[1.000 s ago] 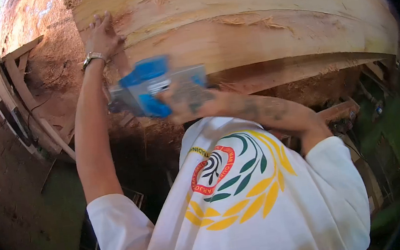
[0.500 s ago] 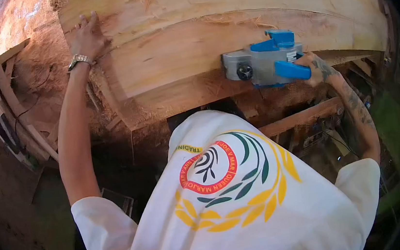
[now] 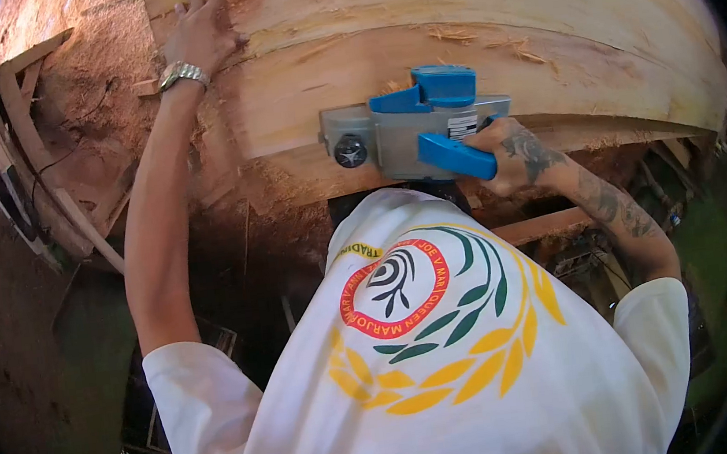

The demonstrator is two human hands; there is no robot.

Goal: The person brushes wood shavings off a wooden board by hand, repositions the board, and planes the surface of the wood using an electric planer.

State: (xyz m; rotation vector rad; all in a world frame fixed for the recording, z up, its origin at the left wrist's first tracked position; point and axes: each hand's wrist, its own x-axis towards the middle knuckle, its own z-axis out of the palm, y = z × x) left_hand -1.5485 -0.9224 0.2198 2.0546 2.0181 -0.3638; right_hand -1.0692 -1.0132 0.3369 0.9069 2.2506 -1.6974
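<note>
A blue and grey electric planer [image 3: 403,139] rests on the front part of a wide pale wooden board [image 3: 321,76]. My right hand [image 3: 511,154], at the end of a tattooed forearm, is wrapped round the planer's blue rear handle. Far to the left, my left hand [image 3: 200,36] lies flat with fingers spread across the board's left end. A metal-banded watch [image 3: 182,73] circles that wrist. The planer's underside is hidden against the wood.
Loose wood shavings [image 3: 522,51] are scattered on the board. Sawdust covers the surface at the left, where offcuts and slats [image 3: 36,150] lean. Below the near edge, a wooden beam [image 3: 545,226] and dark clutter show at the right.
The planer and my right hand have slid left along the board, toward my left hand. My left hand keeps its place on the board, while the whole view has shifted a little.
</note>
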